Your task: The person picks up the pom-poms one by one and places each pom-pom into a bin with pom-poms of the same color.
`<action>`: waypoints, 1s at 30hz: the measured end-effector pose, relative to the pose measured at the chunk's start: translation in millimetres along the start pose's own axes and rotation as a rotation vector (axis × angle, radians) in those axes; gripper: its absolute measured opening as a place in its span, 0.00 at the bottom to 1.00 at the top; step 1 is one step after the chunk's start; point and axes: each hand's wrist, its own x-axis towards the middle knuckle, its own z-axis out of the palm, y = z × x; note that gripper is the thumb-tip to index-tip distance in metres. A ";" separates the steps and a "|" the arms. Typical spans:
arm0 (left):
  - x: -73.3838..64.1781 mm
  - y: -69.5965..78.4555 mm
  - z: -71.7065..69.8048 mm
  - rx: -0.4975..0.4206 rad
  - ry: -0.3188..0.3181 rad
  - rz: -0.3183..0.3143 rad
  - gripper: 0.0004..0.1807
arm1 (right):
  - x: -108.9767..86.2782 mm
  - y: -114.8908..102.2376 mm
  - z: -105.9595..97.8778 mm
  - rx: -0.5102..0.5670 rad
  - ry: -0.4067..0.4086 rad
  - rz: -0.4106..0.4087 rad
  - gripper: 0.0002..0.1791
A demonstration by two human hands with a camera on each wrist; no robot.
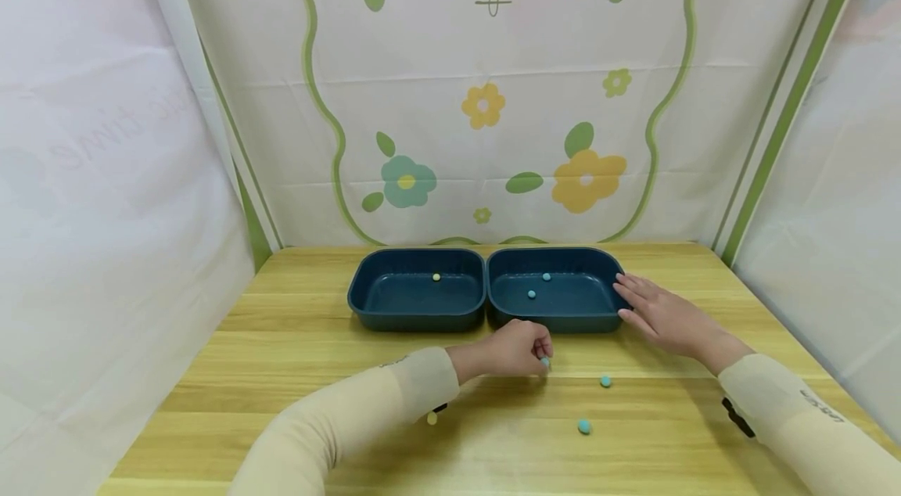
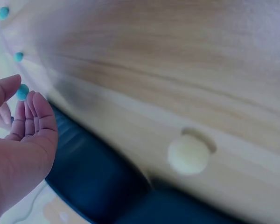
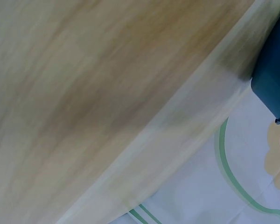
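Head view: bright, diffuse illumination; soft shadow falls on the bench beside the left sleeve; pale glare marks the near centre. Both wrist views: dimmer, bench grain blurred.

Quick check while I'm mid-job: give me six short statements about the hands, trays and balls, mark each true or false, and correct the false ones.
1. The left hand pinches a turquoise ball. True.
2. The right tray holds two yellow balls. False: its two balls are turquoise.
3. The left tray holds one yellow ball. True.
4. The right hand pinches a ball. False: its fingers are at the right tray's right end.
5. Two loose turquoise balls lie on the table. True.
6. Every yellow ball is in a tray. False: a second yellow ball lies on the table.
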 end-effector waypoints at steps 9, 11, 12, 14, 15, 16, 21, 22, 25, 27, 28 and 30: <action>-5.3 13.6 -18.9 -0.104 0.014 0.026 0.06 | -0.6 1.4 2.3 0.000 0.008 0.000 0.30; -5.6 15.1 -23.1 -0.132 0.023 0.030 0.06 | -0.6 1.8 2.6 0.002 -0.003 0.007 0.30; -5.5 15.4 -25.0 -0.145 0.030 0.033 0.06 | -0.5 2.1 3.0 0.002 -0.009 0.011 0.30; -5.5 15.4 -28.8 -0.162 0.042 0.036 0.06 | -0.7 2.7 4.0 -0.002 -0.014 0.014 0.31; -5.5 15.4 -30.5 -0.167 0.050 0.038 0.06 | -0.7 3.0 4.7 -0.002 -0.013 0.014 0.31; -5.3 15.4 -32.3 -0.168 0.060 0.040 0.06 | -0.9 3.2 5.1 -0.002 -0.011 0.015 0.31; -3.8 14.2 -39.9 -0.195 0.104 0.033 0.09 | -1.4 3.5 6.9 -0.005 0.028 -0.009 0.30; -3.3 13.7 -41.2 -0.207 0.113 0.028 0.09 | -1.7 3.5 7.2 -0.006 0.033 -0.014 0.30; -1.0 11.0 -45.0 -0.247 0.145 0.018 0.10 | -2.6 3.3 8.6 -0.010 0.054 -0.028 0.29; 0.9 8.9 -48.7 -0.271 0.172 0.008 0.10 | -3.3 3.2 9.4 -0.014 0.068 -0.037 0.28; 2.0 7.8 -50.9 -0.280 0.187 0.004 0.10 | -3.6 3.2 9.5 -0.014 0.071 -0.041 0.28; 4.5 5.3 -56.1 -0.291 0.222 -0.007 0.10 | -3.8 2.9 9.9 -0.023 0.087 -0.049 0.27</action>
